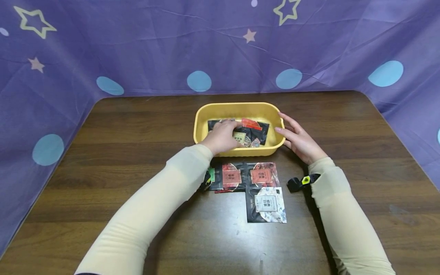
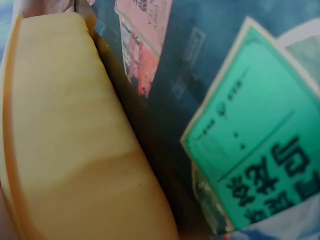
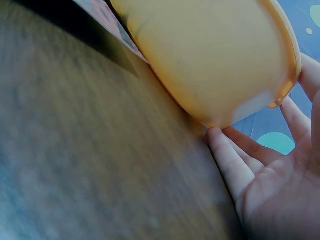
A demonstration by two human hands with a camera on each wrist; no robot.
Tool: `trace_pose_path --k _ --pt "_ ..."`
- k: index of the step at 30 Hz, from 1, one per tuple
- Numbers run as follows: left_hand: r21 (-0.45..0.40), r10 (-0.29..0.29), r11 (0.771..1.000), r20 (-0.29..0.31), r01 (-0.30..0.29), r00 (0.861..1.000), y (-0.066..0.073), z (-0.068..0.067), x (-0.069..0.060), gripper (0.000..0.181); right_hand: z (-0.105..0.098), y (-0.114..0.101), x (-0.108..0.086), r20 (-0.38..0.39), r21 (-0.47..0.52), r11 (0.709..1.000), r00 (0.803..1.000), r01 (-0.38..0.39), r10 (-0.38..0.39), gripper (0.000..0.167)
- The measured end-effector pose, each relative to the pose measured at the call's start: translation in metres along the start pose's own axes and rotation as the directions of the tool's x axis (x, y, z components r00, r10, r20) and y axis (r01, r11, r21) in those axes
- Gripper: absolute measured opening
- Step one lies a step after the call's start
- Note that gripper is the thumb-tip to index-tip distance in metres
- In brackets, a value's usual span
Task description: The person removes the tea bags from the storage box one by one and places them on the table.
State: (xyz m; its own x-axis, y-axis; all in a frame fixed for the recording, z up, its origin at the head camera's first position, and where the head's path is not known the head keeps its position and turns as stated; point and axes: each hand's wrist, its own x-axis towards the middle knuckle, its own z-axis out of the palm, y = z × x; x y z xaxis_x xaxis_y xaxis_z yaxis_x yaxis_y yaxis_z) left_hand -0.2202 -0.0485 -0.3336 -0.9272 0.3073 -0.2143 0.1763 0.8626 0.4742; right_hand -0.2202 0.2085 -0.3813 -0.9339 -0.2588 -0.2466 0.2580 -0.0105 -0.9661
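Purple curtain (image 1: 220, 46): hung behind your work, creased cloth printed with stars and blue discs.
Wooden table (image 1: 120, 179): spread before you, dark brown and grained.
Yellow tub (image 1: 245, 152): stood on the table between your hands, oblong, smooth-walled, round-cornered; dark sachets (image 1: 252, 133) lay heaped inside, one showing an orange-red label.
Right hand (image 1: 301, 144): gripped the tub's right end, your thumb over the rim and other fingertips touching near its base.
Left hand (image 1: 222, 138): reached over the near wall, thumb and forefinger apart above the heap; I cannot tell whether your fingertips pinched a sachet.
White-patterned sachet (image 1: 268, 204): lay flat and square, nearest you.
Red-labelled sachets (image 1: 231, 177): lay flat in front of the tub.
Green-labelled sachet (image 2: 250, 125): lay beside them, partly hidden by your left wrist.
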Motion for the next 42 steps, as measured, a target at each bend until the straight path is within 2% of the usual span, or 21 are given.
trace_pose_path --k 9,19,29,36,40,42 --pt "-0.055 -0.071 0.996 -0.007 0.07 0.997 -0.0024 0.0046 -0.0007 0.082 0.0007 0.0017 0.0003 -0.006 0.008 1.0 1.0 0.008 -0.008 0.069" --pt "-0.079 -0.108 0.991 -0.021 0.106 0.994 -0.0022 0.0048 -0.0028 0.084 0.0024 0.0021 0.0015 -0.004 0.01 1.0 1.0 0.017 -0.017 0.069" --pt "-0.056 -0.066 0.997 -0.084 0.062 0.994 -0.0008 0.0043 -0.0023 0.07 0.0027 0.0006 0.0008 -0.006 0.022 1.0 1.0 0.017 -0.017 0.069" --pt "-0.119 -0.017 0.993 -0.074 0.008 0.997 -0.0032 0.0024 0.0024 0.068 0.0031 0.0006 0.0014 -0.004 0.02 0.999 1.0 0.029 -0.029 0.069" --pt "-0.17 0.027 0.984 -0.099 -0.043 0.995 -0.0064 0.0013 0.0006 0.054 0.0033 0.0009 0.0013 -0.002 0.028 0.999 0.999 0.036 -0.036 0.067" --pt "-0.236 0.034 0.97 -0.109 -0.059 0.993 -0.0078 0.0006 -0.0018 0.046 0.0034 0.0008 0.0009 -0.001 0.029 0.999 0.999 0.039 -0.039 0.067"
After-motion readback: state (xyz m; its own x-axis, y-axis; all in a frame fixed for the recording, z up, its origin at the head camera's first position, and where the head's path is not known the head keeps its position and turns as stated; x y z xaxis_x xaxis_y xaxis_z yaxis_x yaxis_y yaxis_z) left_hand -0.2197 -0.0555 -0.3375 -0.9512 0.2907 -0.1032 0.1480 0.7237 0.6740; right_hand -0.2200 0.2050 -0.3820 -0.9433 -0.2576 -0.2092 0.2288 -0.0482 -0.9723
